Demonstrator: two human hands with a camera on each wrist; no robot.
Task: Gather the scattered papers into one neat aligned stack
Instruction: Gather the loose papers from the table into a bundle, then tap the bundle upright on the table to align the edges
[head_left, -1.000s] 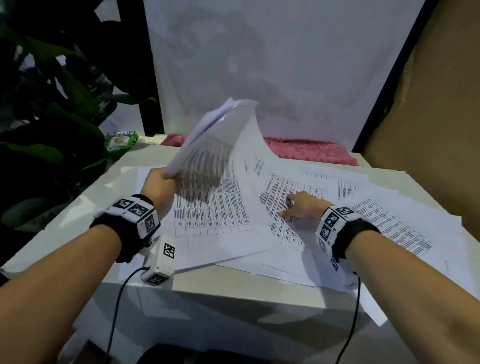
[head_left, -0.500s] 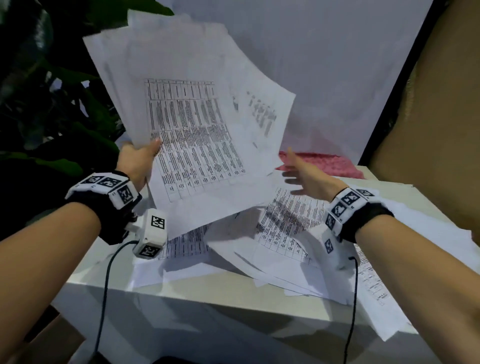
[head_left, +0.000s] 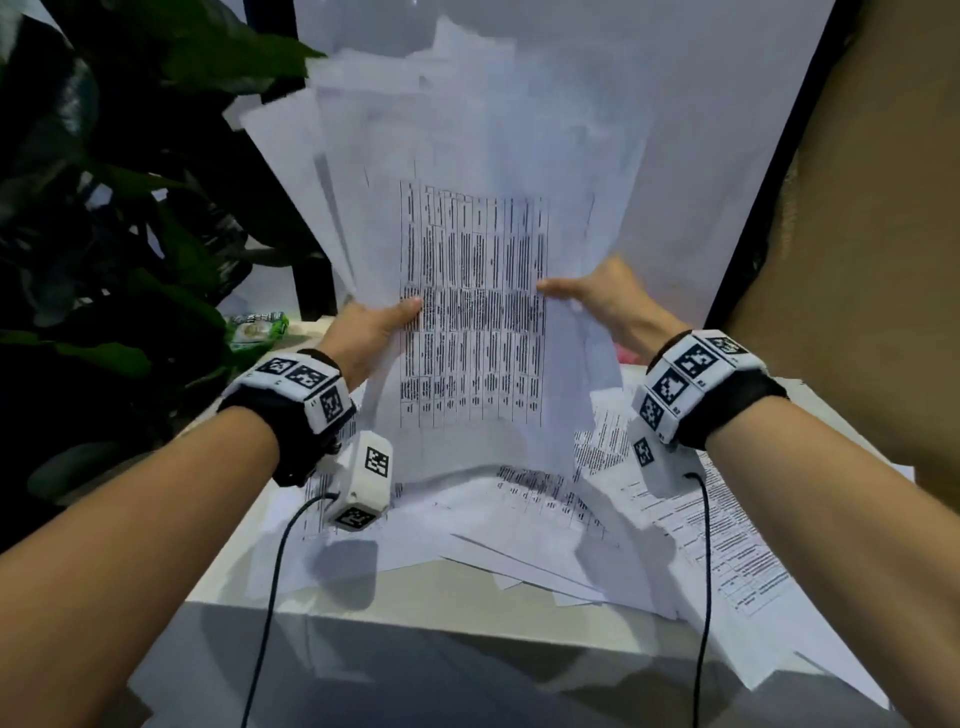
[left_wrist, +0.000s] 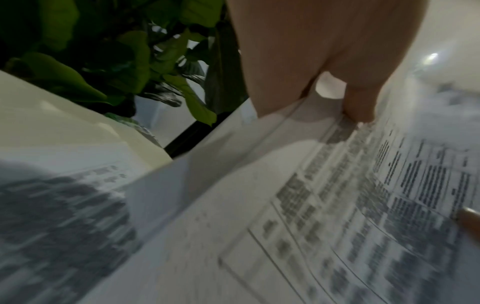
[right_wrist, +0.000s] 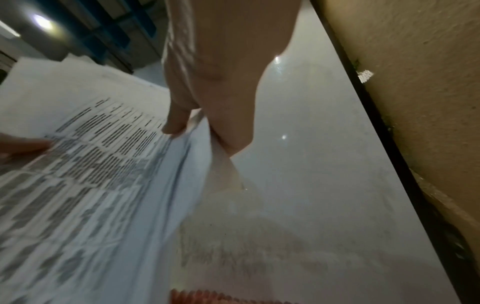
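Note:
I hold a bundle of printed sheets (head_left: 472, 291) upright above the white table (head_left: 395, 592), their top edges fanned and uneven. My left hand (head_left: 371, 330) pinches the bundle's left edge, thumb on the front page. My right hand (head_left: 592, 293) pinches the right edge, thumb on the front too. The left wrist view shows the thumb (left_wrist: 359, 102) pressing the bundle (left_wrist: 298, 205). In the right wrist view my thumb (right_wrist: 176, 121) sits on the same printed sheets (right_wrist: 78, 185). More loose papers (head_left: 691, 519) lie scattered on the table below, some overhanging its front right edge.
A leafy green plant (head_left: 119, 208) stands close at the left. A white board (head_left: 701, 156) leans behind the table, and a brown wall (head_left: 872, 260) rises at the right. A green packet (head_left: 257, 327) and a bit of pink cloth (head_left: 626, 356) lie at the table's back.
My left hand lifted the bundle off the table and turned it upright. My right hand left the papers on the table, rose, and took hold of the bundle's right edge.

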